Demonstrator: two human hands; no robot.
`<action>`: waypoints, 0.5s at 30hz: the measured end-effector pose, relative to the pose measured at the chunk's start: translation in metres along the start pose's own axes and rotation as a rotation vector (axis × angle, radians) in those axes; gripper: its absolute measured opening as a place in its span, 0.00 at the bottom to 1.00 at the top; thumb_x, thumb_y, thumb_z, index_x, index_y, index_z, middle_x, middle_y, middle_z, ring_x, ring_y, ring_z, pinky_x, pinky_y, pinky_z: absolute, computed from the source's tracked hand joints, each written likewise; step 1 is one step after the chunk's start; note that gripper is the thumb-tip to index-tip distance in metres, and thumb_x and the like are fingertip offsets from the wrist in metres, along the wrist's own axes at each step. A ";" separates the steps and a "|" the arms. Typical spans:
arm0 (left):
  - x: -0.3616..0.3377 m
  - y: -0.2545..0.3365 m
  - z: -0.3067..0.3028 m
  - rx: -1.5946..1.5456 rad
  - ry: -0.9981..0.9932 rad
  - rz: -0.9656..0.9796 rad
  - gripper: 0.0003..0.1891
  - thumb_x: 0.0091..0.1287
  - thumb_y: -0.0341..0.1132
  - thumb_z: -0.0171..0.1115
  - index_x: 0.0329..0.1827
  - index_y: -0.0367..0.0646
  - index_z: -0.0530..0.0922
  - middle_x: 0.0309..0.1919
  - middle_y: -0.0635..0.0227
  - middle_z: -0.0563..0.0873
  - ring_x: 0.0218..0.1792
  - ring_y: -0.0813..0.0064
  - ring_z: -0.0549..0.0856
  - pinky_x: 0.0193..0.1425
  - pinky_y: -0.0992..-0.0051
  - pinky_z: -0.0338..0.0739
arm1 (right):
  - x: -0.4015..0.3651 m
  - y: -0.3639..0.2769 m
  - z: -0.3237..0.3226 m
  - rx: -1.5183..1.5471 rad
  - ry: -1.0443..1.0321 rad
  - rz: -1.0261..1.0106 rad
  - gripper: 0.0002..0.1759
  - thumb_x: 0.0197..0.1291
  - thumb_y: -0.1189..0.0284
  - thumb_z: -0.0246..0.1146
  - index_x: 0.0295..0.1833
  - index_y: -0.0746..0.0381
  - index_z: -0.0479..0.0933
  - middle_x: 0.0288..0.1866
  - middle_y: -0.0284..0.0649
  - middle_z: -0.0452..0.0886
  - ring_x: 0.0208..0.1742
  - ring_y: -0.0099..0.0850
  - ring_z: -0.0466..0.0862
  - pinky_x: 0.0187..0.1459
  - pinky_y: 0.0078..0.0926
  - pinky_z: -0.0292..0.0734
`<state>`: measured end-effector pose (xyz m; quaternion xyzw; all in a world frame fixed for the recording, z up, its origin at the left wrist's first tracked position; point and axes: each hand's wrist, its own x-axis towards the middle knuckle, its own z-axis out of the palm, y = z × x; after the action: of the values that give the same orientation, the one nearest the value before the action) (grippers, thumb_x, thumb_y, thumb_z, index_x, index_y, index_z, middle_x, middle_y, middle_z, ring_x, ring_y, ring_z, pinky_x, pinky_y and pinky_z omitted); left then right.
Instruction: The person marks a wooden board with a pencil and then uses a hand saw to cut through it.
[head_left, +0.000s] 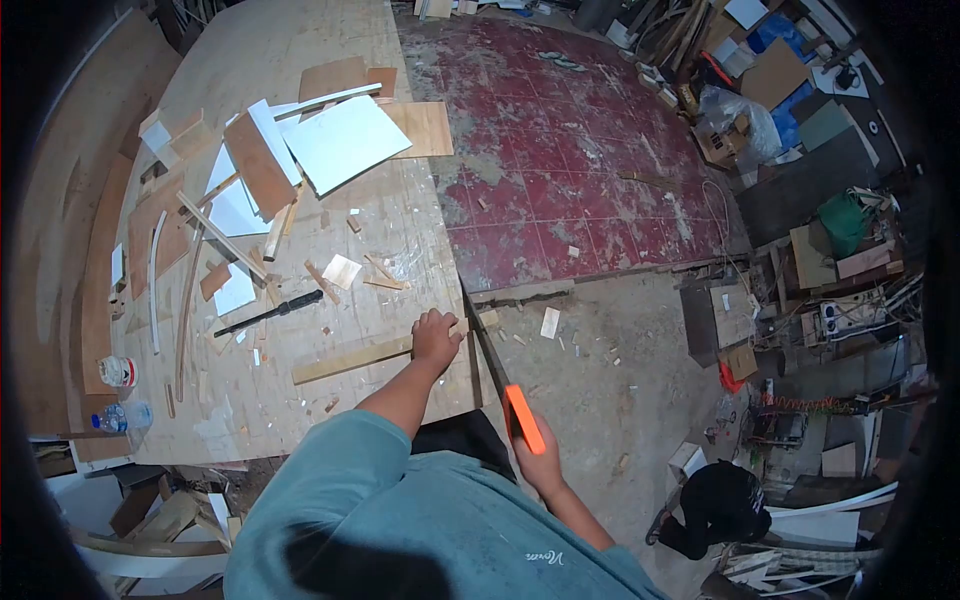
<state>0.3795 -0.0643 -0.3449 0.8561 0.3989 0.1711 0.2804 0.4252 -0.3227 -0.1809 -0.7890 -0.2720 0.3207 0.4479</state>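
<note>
A pale wooden strip (350,363) lies flat on the plywood tabletop (260,410), its right end at the table's edge. My left hand (437,338) presses down on that end with its fingers curled over it. In my right hand (541,464), beyond the edge, is a handsaw (524,420) gripped by its orange handle. The saw's dark blade points away from me and runs close along the table edge, beside the strip's end. Part of the handle is covered by my fingers.
White board (348,143) and brown panels are piled farther up the table. A dark, narrow tool (270,313) lies among offcuts. A plastic bottle (125,416) and a jar (118,372) stand at the left. On the floor at lower right, a person in black (715,508) bends down.
</note>
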 end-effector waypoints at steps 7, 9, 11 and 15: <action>0.001 -0.001 0.000 -0.010 -0.057 -0.021 0.15 0.55 0.42 0.72 0.43 0.50 0.82 0.42 0.62 0.78 0.51 0.59 0.77 0.55 0.60 0.69 | -0.056 -0.076 -0.042 0.072 -0.005 0.154 0.26 0.55 0.83 0.55 0.62 0.68 0.75 0.57 0.51 0.81 0.61 0.37 0.80 0.63 0.29 0.71; 0.004 -0.001 -0.001 0.004 -0.080 -0.032 0.14 0.57 0.43 0.71 0.42 0.50 0.82 0.42 0.63 0.78 0.51 0.59 0.77 0.56 0.59 0.69 | -0.015 -0.050 -0.029 -0.056 -0.052 0.034 0.25 0.55 0.82 0.56 0.61 0.68 0.75 0.55 0.50 0.81 0.59 0.38 0.81 0.62 0.30 0.72; 0.002 0.001 -0.002 0.001 -0.075 -0.029 0.14 0.56 0.43 0.72 0.42 0.50 0.82 0.42 0.63 0.78 0.52 0.59 0.77 0.56 0.59 0.69 | 0.057 0.004 0.007 -0.127 -0.010 -0.014 0.19 0.57 0.79 0.57 0.55 0.67 0.77 0.48 0.49 0.83 0.53 0.40 0.83 0.55 0.33 0.76; 0.018 -0.002 -0.010 0.016 -0.036 0.016 0.14 0.56 0.42 0.71 0.43 0.50 0.82 0.43 0.62 0.78 0.52 0.59 0.76 0.56 0.59 0.69 | 0.159 0.029 0.048 -0.069 -0.065 0.147 0.21 0.58 0.75 0.53 0.56 0.68 0.79 0.52 0.49 0.85 0.56 0.37 0.83 0.59 0.32 0.75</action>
<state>0.3843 -0.0458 -0.3372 0.8645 0.3882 0.1547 0.2793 0.4959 -0.1968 -0.2671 -0.8111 -0.2386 0.3684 0.3866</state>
